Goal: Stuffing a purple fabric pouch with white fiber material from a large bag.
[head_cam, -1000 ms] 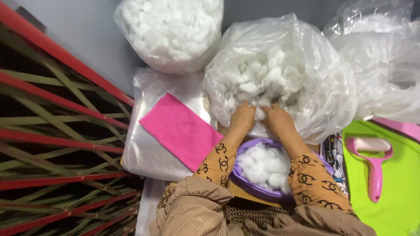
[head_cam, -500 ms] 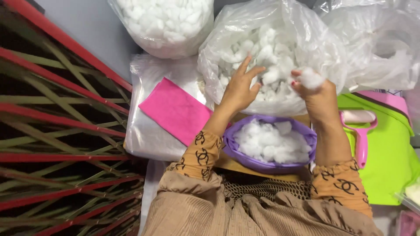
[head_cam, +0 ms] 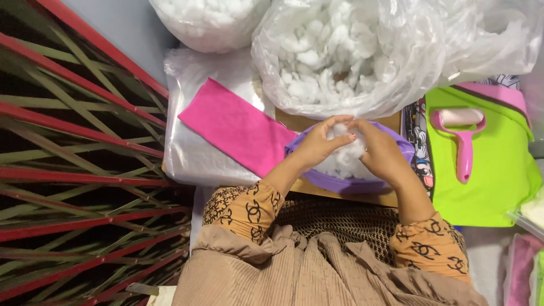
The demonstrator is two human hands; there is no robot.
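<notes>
Two hands: your left hand (head_cam: pixel 320 141) and right hand (head_cam: pixel 378 148) meet over the purple bowl (head_cam: pixel 340 182), both pinching one white cotton tuft (head_cam: pixel 347 143) between the fingertips.
Grip: both hands are closed lightly on the tuft, neither clenched nor released.
Tuft position: it sits above the bowl's heap of cotton, just in front of the big clear bag of cotton (head_cam: pixel 345 56).
Risk, tearing: pull your hands apart too hard and the tuft could shred, since loose fibre gives easily.
Risk, dropping: a fingertip hold is weak; a slip would likely land the tuft in the bowl, yet a sideways slip could send it onto the pink cloth (head_cam: pixel 235 126) or your lap.
Risk, bowl: it looks to rest partly over the edge of the brown board (head_cam: pixel 345 195), so a push from your wrists might tip it towards you.
Risk, bag: its open mouth sags just beyond the bowl; a brush from your knuckles could spill cotton.
Nearby: a pink lint roller (head_cam: pixel 462 141) lies on a green mat (head_cam: pixel 498 187), well clear on the right.
</notes>
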